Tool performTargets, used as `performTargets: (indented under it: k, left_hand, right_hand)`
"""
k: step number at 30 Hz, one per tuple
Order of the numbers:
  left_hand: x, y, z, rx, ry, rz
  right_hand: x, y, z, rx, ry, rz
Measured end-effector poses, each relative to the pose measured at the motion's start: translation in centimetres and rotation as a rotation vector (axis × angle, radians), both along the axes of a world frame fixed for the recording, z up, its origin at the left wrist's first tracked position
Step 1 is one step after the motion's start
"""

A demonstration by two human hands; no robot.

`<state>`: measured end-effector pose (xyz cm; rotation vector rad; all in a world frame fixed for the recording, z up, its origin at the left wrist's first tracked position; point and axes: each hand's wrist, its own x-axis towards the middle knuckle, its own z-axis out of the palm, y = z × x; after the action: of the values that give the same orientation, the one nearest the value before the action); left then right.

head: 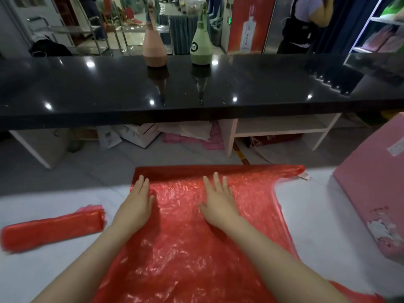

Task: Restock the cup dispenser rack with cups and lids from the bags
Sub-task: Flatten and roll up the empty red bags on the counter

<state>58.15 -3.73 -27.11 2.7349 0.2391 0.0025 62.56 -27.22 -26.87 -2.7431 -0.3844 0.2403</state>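
Folded red bag bundle (52, 227) lies far left on the white surface (310, 215), apparently set aside as done. Left hand (134, 204) and right hand (218, 204): each grip open, palms flat on the spread red bag (185, 248), likely smoothing it for folding. Pink box (376, 193) at right. Count: 2 bags, 2 hands, 1 box. No cups, lids or rack visible.

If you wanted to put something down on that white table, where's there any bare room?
Free patches: between the spread red bag and the pink box on the right, and the white table beyond the folded red bundle on the left. The middle is crowded: both hands, left and right, press flat on the bag.
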Motion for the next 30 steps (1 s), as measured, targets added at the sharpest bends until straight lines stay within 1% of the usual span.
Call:
performTargets:
  k: [4, 6, 9, 11, 14, 16, 18, 20, 22, 26, 28, 30]
  left_hand:
    - [-4.0, 0.5, 0.7, -0.059, -0.083, 0.04]
    - [-5.7, 0.1, 0.8, -0.057, -0.131, 0.037]
    - [-8.3, -0.8, -0.2, -0.009, -0.082, 0.014]
    - [-10.0, -1.4, -1.0, -0.002, -0.05, -0.008]
    - [-12.0, -1.5, -1.7, 0.02, -0.014, -0.026]
    - [-12.8, -1.2, -2.1, 0.087, 0.034, -0.062]
    - [-13.2, -0.9, -2.5, 0.17, 0.078, -0.095]
    - [-13.1, -0.7, -2.5, 0.209, 0.104, -0.111]
    - [-12.9, -0.7, -2.5, 0.248, 0.113, -0.13]
    - [-12.2, -0.2, -2.3, 0.284, 0.126, -0.178]
    - [-12.5, -0.1, -2.0, 0.249, 0.085, -0.161]
    - [-13.4, -0.1, -1.8, 0.17, 0.01, -0.088]
  right_hand:
    - [-3.9, 1.5, -1.0, -0.073, 0.038, 0.015]
    - [-5.1, 1.4, -1.8, -0.117, 0.073, 0.015]
    - [-6.2, 0.7, -3.1, -0.195, 0.035, 0.032]
    - [-6.2, 0.3, -3.5, -0.201, 0.0, 0.033]
    - [-6.0, 0.3, -3.5, -0.205, 0.011, 0.036]
    - [-5.9, 0.6, -3.2, -0.203, 0.027, 0.023]
    - [-5.4, 1.9, -2.4, -0.186, -0.018, 0.012]
    - [-4.5, 4.3, -1.0, -0.133, -0.11, 0.055]
    - [-3.4, 7.3, 0.4, -0.074, -0.15, 0.149]
    - [-0.6, 13.1, 1.1, 0.009, -0.083, 0.305]
    - [0.6, 15.3, 0.8, 0.021, -0.061, 0.367]
    - [1.6, 16.8, 0.0, -0.012, -0.065, 0.411]
